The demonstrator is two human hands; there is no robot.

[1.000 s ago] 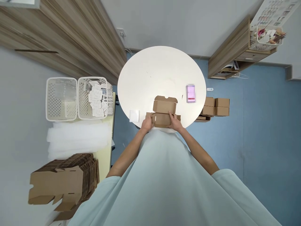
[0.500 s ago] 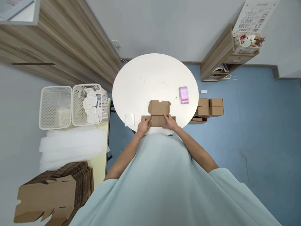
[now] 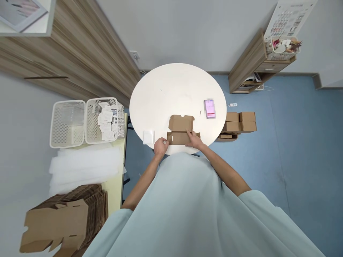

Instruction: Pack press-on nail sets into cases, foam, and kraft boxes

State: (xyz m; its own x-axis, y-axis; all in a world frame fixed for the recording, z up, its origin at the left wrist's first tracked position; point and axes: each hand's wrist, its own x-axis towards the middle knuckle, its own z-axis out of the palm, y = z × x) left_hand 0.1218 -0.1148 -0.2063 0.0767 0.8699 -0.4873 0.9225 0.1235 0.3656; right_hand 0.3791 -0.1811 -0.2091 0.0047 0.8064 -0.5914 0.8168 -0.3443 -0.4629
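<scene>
Two bare hands work at an open, partly folded cardboard box by the near edge of an oval white worktop. Its lid panel lies away from the person, toward the far edge. The left hand is at the box's left end, fingers drawn close together. The right hand lies over the right end, its thumb and forefinger parted across the card. A white packet lies near the worktop's left near edge, beside the left hand; a device lies toward the right edge.

The loose end walls could spring outward if either hand lets up, since nothing seems to fasten them. A leftward sweep of the left hand could knock the packet off the edge.

The right hand hides part of its end wall. Whether either hand pinches the card or merely touches it, I cannot tell. The device's face is pixelated, and the bottom of the view cuts off a stack of flat cartons.
</scene>
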